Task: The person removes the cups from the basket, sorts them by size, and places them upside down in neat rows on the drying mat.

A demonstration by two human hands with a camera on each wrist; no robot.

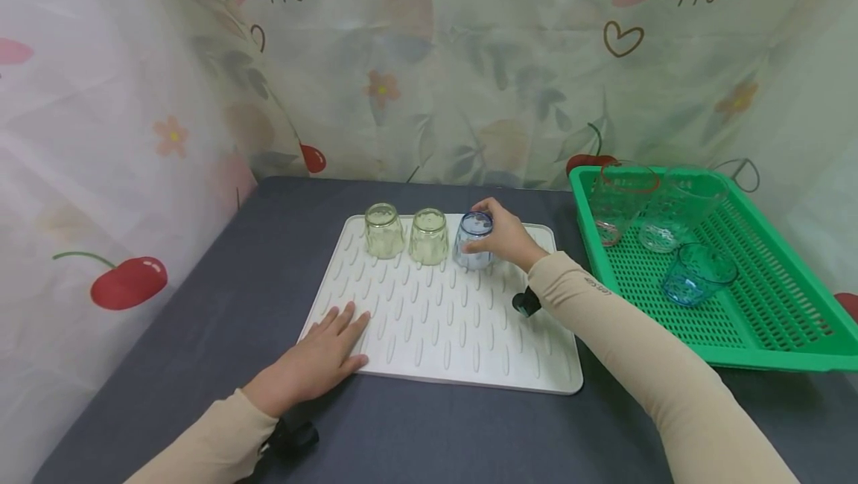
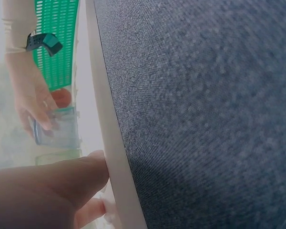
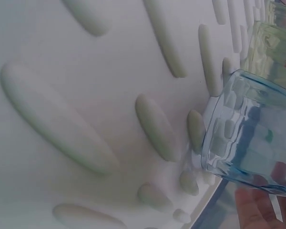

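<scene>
A blue glass [image 1: 474,240] stands upside down on the white ridged drying mat [image 1: 429,320], third in a row along the back edge. My right hand [image 1: 504,237] grips it from the right, thumb in front and fingers behind. In the right wrist view the blue glass [image 3: 250,138] meets the mat at its rim, with fingertips [image 3: 257,207] against its side. Two yellow-green glasses [image 1: 384,231] sit inverted to its left. My left hand [image 1: 318,354] rests flat on the mat's front left corner, fingers spread, holding nothing.
On the right a green plastic basket [image 1: 791,246] holds a red-rimmed clear glass [image 1: 620,197], another clear glass [image 1: 684,205] and a blue glass [image 1: 698,275]. A dark cloth [image 1: 221,305] covers the table. Printed curtains [image 1: 456,97] hang behind and at the sides.
</scene>
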